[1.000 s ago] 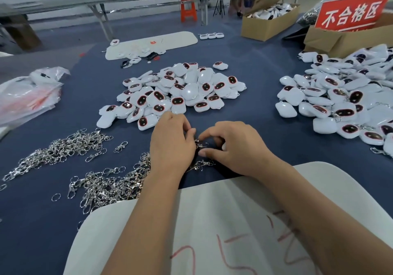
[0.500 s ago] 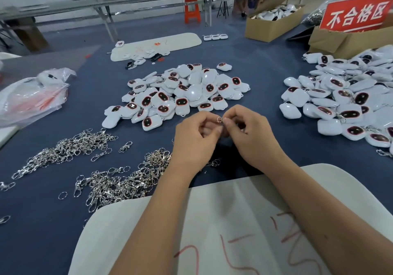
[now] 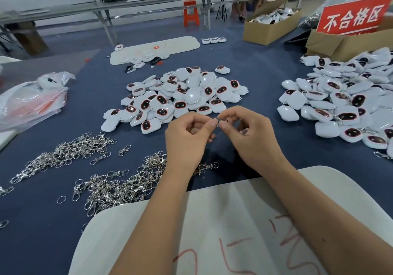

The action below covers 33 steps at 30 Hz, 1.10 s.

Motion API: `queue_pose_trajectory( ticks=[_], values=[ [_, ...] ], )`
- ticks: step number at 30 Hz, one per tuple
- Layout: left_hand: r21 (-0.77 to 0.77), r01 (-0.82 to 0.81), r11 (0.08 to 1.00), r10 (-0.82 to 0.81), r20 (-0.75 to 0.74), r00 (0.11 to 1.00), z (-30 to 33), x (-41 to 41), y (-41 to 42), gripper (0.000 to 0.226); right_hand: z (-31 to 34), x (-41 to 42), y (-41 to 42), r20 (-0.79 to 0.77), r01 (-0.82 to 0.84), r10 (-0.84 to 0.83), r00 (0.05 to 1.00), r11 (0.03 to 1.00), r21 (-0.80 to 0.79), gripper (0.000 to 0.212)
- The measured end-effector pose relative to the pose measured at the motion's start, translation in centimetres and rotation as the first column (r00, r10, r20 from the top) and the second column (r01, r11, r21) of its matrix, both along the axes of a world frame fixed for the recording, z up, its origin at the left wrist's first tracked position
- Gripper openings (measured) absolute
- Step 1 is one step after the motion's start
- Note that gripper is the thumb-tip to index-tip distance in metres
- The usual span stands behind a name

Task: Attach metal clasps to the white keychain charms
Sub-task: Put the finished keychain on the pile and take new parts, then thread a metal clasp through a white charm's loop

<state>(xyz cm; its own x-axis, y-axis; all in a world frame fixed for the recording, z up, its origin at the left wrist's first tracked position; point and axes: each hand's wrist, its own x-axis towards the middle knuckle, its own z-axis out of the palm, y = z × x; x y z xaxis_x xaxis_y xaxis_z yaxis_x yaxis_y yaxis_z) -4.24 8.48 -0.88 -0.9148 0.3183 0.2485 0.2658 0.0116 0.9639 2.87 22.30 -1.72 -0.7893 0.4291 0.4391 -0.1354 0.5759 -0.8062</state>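
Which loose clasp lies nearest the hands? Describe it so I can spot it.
Start at the silver pile of metal clasps on the blue table. Just right of the left hand, a lone silver clasp lies apart from the pile.

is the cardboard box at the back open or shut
Open: the cardboard box has its flaps raised, and white charms show inside.

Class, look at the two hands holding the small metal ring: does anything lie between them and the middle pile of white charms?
Nothing visible does. The left hand and right hand pinch the metal ring above the blue cloth, and the middle pile of charms lies just beyond them, with only bare cloth between.
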Motion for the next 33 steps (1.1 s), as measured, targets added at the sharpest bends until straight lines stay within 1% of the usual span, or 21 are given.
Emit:
queue_pose_trajectory(
  ticks=[2,4,6,8,12,17,20,23,26,28,30,33],
  values=[
    [0.009,0.008,1.000,-0.008,0.015,1.000,0.0,0.0,0.0,0.005,0.1,0.1,-0.1,-0.044,0.009,-0.006,0.999,0.998,0.068,0.012],
    [0.013,0.012,1.000,-0.013,0.022,1.000,-0.1,-0.1,0.0,0.007,-0.1,-0.1,-0.1,-0.065,0.060,-0.052,0.997,0.990,0.128,0.010],
    [0.008,0.005,1.000,-0.005,0.020,1.000,-0.1,0.0,0.0,0.009,-0.3,-0.2,0.0,-0.051,0.131,-0.125,0.991,0.982,0.136,0.007],
    [-0.019,-0.004,1.000,0.004,0.003,1.000,-0.1,0.0,0.1,0.011,-0.4,-0.2,0.1,-0.069,0.161,-0.153,0.986,0.979,0.124,0.006],
    [-0.056,0.026,0.998,-0.028,-0.021,0.999,-0.1,0.3,0.2,0.011,-0.2,-0.1,0.1,-0.097,0.112,-0.101,0.990,0.987,0.115,0.009],
    [-0.017,0.050,0.999,-0.051,-0.044,0.998,0.0,0.5,0.2,0.009,-0.2,0.0,0.0,-0.071,0.029,-0.024,0.997,0.997,0.072,0.013],
    [0.028,0.086,0.996,-0.086,-0.005,0.996,0.1,0.4,0.1,0.011,-0.1,0.0,0.1,-0.057,-0.037,0.037,0.998,0.999,0.010,0.017],
    [0.072,0.123,0.990,-0.127,0.048,0.991,0.3,0.4,0.1,0.015,-0.2,0.0,0.4,-0.021,-0.095,0.093,0.995,0.992,-0.087,0.018],
    [0.087,0.138,0.987,-0.141,0.034,0.989,0.4,0.4,-0.2,0.018,-0.1,0.1,0.7,0.010,-0.196,0.202,0.979,0.961,-0.194,0.020],
    [0.092,0.123,0.988,-0.125,0.014,0.992,0.6,0.4,-0.3,0.022,0.2,0.2,0.8,0.004,-0.240,0.250,0.968,0.932,-0.272,0.020],
    [0.069,0.106,0.992,-0.105,-0.031,0.994,0.6,0.3,-0.3,0.028,0.2,0.2,0.9,0.001,-0.249,0.264,0.965,0.911,-0.329,0.021],
    [0.006,0.099,0.995,-0.097,-0.167,0.981,0.5,0.5,-0.1,0.031,0.2,0.1,1.0,-0.004,-0.233,0.251,0.968,0.892,-0.388,0.024]
  ],
)
